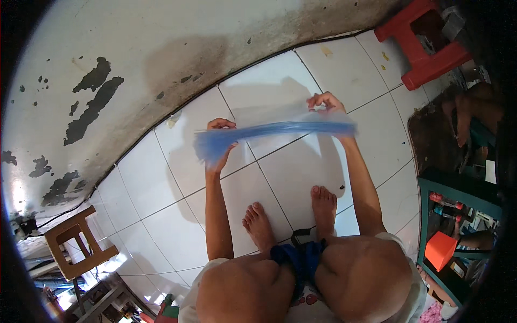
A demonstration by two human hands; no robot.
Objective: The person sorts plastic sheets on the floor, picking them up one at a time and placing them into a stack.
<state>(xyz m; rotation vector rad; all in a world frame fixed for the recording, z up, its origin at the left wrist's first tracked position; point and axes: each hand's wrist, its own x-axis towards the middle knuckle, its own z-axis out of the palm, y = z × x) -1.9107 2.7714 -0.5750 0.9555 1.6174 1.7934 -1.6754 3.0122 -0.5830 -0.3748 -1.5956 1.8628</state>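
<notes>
Stretched between my two hands is a bundle of thin, see-through plastic sheets (pixel 280 129), blue along the near edge and nearly colourless beyond it. It is smeared by motion, so I cannot tell whether these are bags or flat film. My left hand (pixel 222 141) is closed round the left end, where the blue ends fan out. Gripping the right end, my right hand (pixel 329 105) has its fingers bent over the far side and part of its palm behind the plastic. The bundle hangs above the white tiled floor (pixel 285 167).
A wall with peeling paint (pixel 161 48) runs along the far left, a dark cable at its foot. A red stool (pixel 431 48) lies far right; a brown stool (pixel 78 242) is at left. A green frame (pixel 423 215) holds an orange box (pixel 440 250). Another person's limb (pixel 463 118) shows at right.
</notes>
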